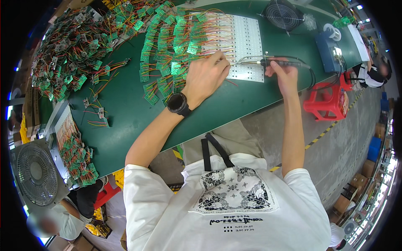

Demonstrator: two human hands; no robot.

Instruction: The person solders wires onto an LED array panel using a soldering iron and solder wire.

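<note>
My right hand (284,76) is closed around the black handle of a soldering iron (276,62), with a thin curved metal tube fixed alongside it. The iron's tip points left, low over a white perforated panel (252,39). My left hand (208,76), a black watch on its wrist, lies palm down at the panel's near-left edge. Its fingers are bent together near the tip; what they pinch is hidden. Red and yellow wires (213,35) run from the panel to rows of small green circuit boards (180,33) left of it, some beside my left hand.
A big heap of wired boards (75,46) covers the far left of the green table (217,102). At the back right are a black fan (282,16), a blue soldering station (328,52) and a wire spool (332,32). A red stool (327,101) stands beside the table.
</note>
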